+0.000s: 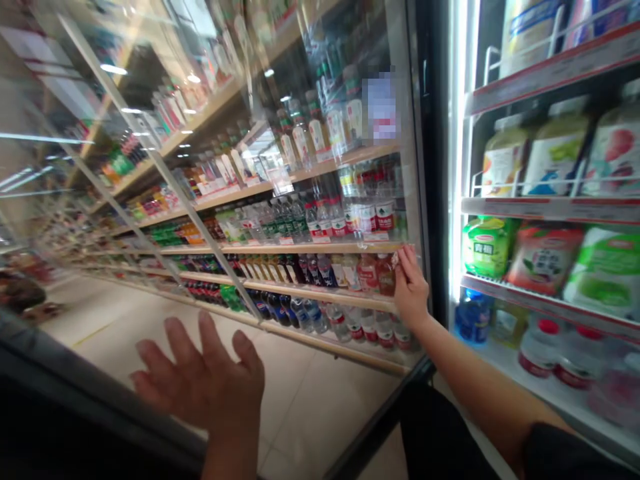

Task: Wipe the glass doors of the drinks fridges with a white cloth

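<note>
Two hands of mine are in view, at one glass door [385,420]. My right hand [414,295] is at the door's far edge, fingers bunched around one small pale crumpled piece [395,259] at the pane; what it is made of I can't tell. That arm runs up and forward from the lower right, the bare forearm slanting left to a wrist held in line with it, below one dark sleeve [560,447]. My left hand [207,377] is raised lower on the left, fingers spread and pointing up and leftward, thumb apart on the right, gripping nothing; whether it touches the glass I can't tell.

One pale blue patch [381,110], blurred out, shows near the door's upper edge, above my right hand. Long rows of bottles [320,220] on wooden shelves appear in the pane, too many and too smeared to count.

To the right, on the lit cooler shelves [555,210], I count three pale-capped bottles [557,147] in one row, three bags [545,257] under them (two green, one red), and lower still two red-capped bottles [544,348] beside others partly hidden.
</note>
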`<state>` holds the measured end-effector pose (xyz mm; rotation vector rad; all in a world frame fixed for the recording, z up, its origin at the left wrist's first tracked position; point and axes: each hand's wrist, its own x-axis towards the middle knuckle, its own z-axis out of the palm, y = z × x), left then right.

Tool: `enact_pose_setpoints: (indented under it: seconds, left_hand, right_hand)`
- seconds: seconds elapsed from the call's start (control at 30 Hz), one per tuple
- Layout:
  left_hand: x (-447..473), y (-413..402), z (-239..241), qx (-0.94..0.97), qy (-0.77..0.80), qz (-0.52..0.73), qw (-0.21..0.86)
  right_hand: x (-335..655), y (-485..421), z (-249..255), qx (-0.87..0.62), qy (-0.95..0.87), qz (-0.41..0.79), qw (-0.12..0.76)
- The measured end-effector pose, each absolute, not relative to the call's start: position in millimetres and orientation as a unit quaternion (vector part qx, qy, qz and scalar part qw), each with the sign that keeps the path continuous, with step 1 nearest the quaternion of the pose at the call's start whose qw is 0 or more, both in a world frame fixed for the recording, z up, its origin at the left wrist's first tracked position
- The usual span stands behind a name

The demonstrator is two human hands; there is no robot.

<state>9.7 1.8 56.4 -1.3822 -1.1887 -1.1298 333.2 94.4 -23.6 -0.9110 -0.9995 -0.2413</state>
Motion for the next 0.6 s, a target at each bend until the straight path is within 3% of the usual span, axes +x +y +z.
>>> enact_pose_setpoints:
  seconds: [0.6]
  left_hand:
    - [9.7, 5.5, 54.6, -0.557, -0.469, -0.483, 0.486]
  right_hand:
    - [298.9, 94.0, 102.1, -0.332, -0.529, -0.181, 0.760]
